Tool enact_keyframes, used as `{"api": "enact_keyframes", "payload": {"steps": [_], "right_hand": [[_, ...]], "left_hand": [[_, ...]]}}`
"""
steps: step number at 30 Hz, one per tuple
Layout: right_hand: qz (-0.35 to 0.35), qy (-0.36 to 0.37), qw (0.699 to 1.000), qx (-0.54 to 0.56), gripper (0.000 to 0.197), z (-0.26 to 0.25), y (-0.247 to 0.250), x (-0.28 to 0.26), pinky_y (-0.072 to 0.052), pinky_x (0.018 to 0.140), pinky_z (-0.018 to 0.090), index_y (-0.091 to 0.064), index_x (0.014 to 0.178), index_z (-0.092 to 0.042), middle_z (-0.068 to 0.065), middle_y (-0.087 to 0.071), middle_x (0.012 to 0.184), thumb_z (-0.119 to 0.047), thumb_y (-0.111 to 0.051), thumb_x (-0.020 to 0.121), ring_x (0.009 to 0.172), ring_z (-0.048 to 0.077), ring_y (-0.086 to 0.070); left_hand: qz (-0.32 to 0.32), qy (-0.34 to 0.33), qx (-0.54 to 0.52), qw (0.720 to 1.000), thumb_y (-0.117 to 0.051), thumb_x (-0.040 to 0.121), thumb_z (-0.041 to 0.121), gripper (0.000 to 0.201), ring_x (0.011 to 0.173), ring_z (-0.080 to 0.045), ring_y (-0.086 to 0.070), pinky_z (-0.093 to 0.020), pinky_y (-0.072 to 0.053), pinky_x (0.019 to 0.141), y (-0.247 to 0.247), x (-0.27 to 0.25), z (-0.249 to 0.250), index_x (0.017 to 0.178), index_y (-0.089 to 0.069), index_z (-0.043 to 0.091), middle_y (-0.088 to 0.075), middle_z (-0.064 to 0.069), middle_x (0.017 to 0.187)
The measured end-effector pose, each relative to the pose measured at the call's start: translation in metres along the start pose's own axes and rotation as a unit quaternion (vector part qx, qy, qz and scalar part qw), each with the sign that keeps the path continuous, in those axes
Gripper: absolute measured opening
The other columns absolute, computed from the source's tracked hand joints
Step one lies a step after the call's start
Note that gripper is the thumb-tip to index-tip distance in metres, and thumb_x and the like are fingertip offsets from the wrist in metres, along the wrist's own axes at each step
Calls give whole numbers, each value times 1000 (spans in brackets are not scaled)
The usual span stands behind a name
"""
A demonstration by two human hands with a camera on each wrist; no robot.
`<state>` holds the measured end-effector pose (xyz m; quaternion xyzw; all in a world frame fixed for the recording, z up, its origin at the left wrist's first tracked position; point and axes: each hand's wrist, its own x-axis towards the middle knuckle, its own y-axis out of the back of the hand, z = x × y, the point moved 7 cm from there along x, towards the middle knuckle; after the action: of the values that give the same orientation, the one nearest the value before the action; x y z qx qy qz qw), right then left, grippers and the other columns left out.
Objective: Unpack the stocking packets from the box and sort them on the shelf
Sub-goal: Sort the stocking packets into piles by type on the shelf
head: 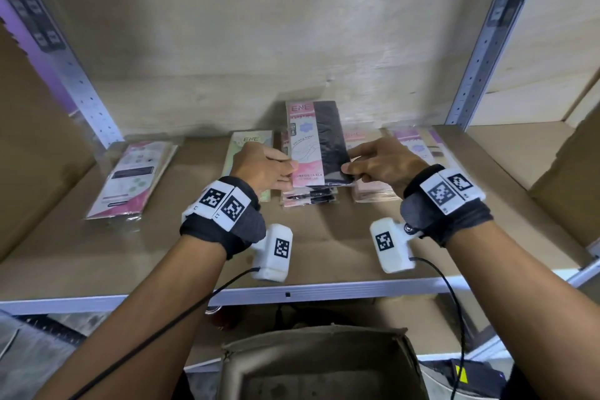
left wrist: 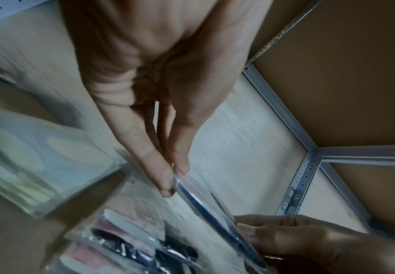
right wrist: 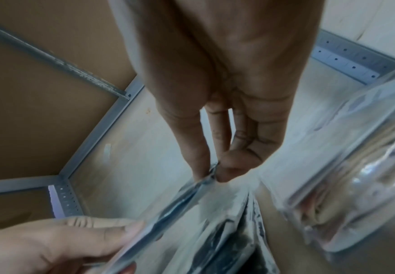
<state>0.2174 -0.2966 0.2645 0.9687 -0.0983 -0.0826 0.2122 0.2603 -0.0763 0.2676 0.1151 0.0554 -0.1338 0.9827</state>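
Note:
A pink-and-black stocking packet [head: 316, 143] is tilted up over the black pile [head: 308, 198] at the shelf's middle. My left hand [head: 279, 169] pinches its left edge, and my right hand [head: 360, 166] pinches its right edge. In the left wrist view, thumb and fingers of my left hand [left wrist: 173, 178] clamp the thin packet [left wrist: 206, 204] edge-on. The right wrist view shows my right hand [right wrist: 211, 172] pinching the same packet [right wrist: 175, 202]. The open cardboard box [head: 324, 364] stands below the shelf, in front of me.
On the shelf board [head: 324, 247] lie a green packet pile [head: 250, 146], a beige pile [head: 373, 195], a pink-topped pile [head: 422, 143] at the right, and a back-side-up packet [head: 133, 178] at the left. Metal uprights [head: 487, 42] frame the bay. Cardboard panels stand at both sides.

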Motion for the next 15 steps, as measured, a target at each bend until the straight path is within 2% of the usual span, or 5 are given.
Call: {"api": "enact_keyframes", "payload": {"steps": [3, 6, 8, 12, 15], "right_hand": [[17, -6, 1000, -6, 37, 1, -11, 12, -57, 73, 30, -69, 108, -1, 14, -74, 90, -7, -83, 75, 72, 19, -67], [34, 0, 998, -49, 18, -2, -17, 19, -57, 91, 39, -70, 77, -17, 9, -75, 90, -13, -86, 71, 85, 22, -69], [42, 6, 997, -69, 21, -5, -20, 22, -57, 91, 40, -67, 70, -19, 9, -75, 92, -14, -87, 70, 93, 25, -71], [53, 4, 993, -104, 21, -7, -23, 25, -59, 85, 39, -74, 83, -7, 13, -75, 92, -15, -87, 69, 90, 24, -72], [61, 7, 990, -130, 23, -9, -23, 24, -59, 85, 35, -76, 87, -7, 12, -76, 93, -17, -87, 70, 90, 21, -72]], "left_hand": [[13, 11, 23, 1000, -72, 86, -5, 33, 92, -37, -73, -34, -64, 68, 5, 9, -3, 116, -63, -16, -69, -28, 113], [35, 28, 37, 998, -72, 84, -8, 29, 88, -38, -74, -41, -62, 76, 9, 16, -8, 110, -64, -18, -70, -30, 110], [50, 34, 50, 997, -74, 82, -8, 29, 87, -38, -74, -45, -61, 80, 11, 21, -11, 108, -64, -19, -70, -31, 107], [72, 41, 106, 991, -79, 80, -5, 26, 81, -36, -75, -47, -62, 79, 12, 29, -16, 101, -67, -16, -72, -29, 102], [73, 40, 144, 986, -81, 77, -2, 26, 79, -36, -76, -45, -62, 79, 11, 34, -17, 98, -70, -12, -73, -26, 100]]}}
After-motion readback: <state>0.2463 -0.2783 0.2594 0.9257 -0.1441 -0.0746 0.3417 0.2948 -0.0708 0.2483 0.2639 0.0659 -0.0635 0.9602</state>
